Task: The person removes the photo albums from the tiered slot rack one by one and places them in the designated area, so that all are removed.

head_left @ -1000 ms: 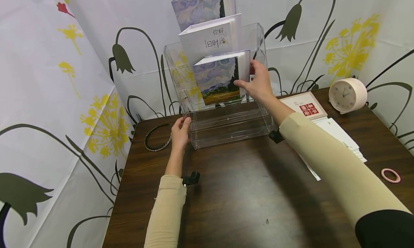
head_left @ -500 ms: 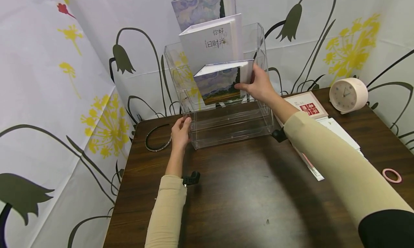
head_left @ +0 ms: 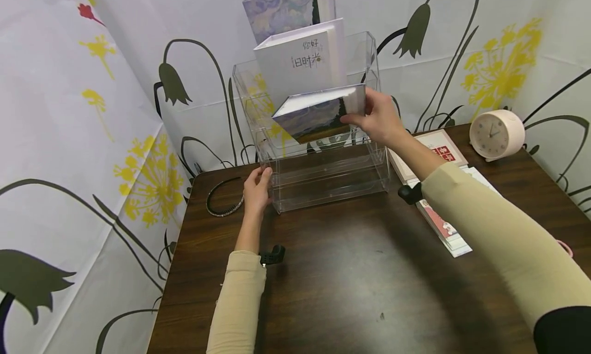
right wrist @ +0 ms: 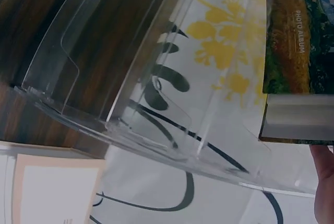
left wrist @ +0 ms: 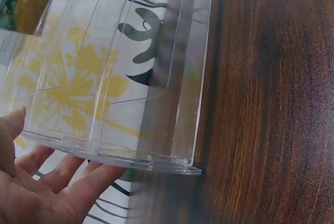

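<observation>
From my feed, the right hand [head_left: 380, 118] pinches the photo album [head_left: 318, 116] at its right edge, so the album extends leftward from that grip, tilted, over the front of the clear rack [head_left: 332, 192]; I can't tell whether its lower edge touches. The left hand [head_left: 257, 190] grips the rack's left side. Behind the album stand a white book [head_left: 293, 69] and a second album [head_left: 281, 13].

Glare on table [head_left: 348, 282], soft shadows, perhaps blur
</observation>
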A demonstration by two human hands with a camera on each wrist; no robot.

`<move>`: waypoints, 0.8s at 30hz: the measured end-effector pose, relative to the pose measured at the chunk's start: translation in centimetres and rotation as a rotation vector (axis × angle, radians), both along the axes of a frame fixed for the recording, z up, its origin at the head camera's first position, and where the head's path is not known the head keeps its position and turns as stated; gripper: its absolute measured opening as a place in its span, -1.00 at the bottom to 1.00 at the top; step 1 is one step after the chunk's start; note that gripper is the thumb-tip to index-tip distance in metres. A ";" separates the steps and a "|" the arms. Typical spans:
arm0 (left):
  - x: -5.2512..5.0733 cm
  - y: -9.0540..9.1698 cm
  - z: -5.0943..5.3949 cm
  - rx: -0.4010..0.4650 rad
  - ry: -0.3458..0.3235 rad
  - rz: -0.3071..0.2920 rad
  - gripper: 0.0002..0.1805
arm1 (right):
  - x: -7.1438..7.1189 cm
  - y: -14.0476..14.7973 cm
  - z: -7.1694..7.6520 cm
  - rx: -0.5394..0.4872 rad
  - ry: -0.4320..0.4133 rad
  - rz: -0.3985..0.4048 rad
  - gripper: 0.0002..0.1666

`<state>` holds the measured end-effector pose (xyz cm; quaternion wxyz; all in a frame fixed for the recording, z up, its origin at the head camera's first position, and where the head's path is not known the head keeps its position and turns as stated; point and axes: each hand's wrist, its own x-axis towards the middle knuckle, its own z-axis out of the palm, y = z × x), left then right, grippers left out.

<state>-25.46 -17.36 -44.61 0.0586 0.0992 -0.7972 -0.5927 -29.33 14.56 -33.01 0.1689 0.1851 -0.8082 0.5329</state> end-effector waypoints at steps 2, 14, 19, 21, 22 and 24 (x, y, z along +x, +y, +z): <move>0.0 0.0 0.0 0.005 -0.001 -0.001 -0.46 | 0.6 0.5 0.2 -0.070 0.027 0.013 -0.49; 0.0 0.0 0.1 0.040 -0.001 -0.016 -0.44 | 7.6 5.0 0.1 -0.327 -0.012 -0.118 -0.54; 0.0 -0.1 0.2 0.043 -0.009 -0.012 -0.47 | 12.2 6.6 -2.5 -0.315 -0.247 -0.223 -0.47; -0.1 -0.1 0.1 0.036 -0.014 -0.009 -0.47 | 13.9 7.6 -4.0 -0.338 -0.338 -0.206 -0.49; 0.0 -0.1 0.2 0.036 -0.016 -0.010 -0.47 | 14.7 8.1 -4.7 -0.362 -0.388 -0.187 -0.52; -0.1 -0.2 0.2 0.032 -0.020 -0.011 -0.46 | 16.2 9.3 -6.3 -0.389 -0.487 -0.163 -0.57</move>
